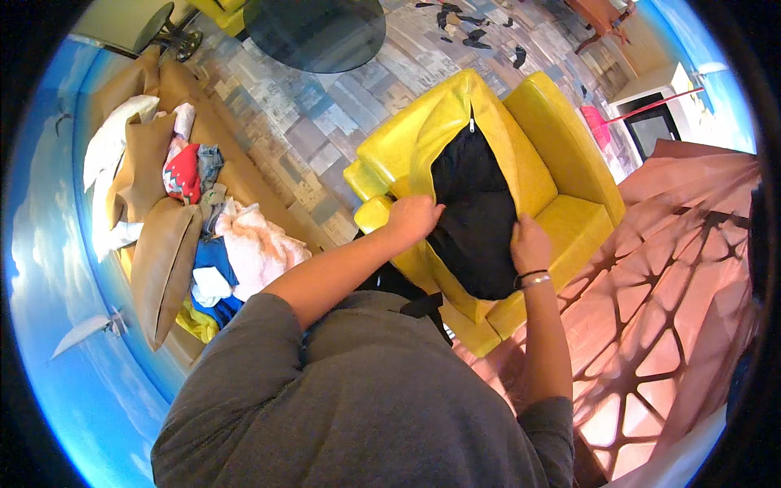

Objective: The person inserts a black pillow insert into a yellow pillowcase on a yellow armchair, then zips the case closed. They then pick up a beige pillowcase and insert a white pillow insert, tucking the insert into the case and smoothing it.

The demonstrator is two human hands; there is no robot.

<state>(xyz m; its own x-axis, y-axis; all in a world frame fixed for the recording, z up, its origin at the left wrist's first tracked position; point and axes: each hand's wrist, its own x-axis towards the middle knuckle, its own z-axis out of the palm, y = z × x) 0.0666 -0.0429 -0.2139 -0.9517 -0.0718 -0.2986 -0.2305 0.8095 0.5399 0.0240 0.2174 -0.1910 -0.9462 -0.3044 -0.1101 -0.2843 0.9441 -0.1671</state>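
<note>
A yellow leather-like cushion cover (396, 146) rests on a yellow armchair (567, 140). Its long zipped opening gapes, and a black inner cushion (476, 213) shows through it. The metal zip pull (471, 125) sits at the far end of the opening. My left hand (415, 218) grips the left edge of the opening with curled fingers. Opposite it, my right hand (529, 245), with a dark band and a bracelet on the wrist, holds the right edge. The fingertips of both hands are partly hidden by the cover's edges.
To the left, a tan sofa (244, 171) bears tan cushions (165, 268), a pink towel (256, 235) and piled clothes (213, 262). A dark round table (317, 30) stands beyond. Dark socks or similar items (476, 39) lie on the floor. Reddish-brown sheer fabric (683, 274) spreads at right.
</note>
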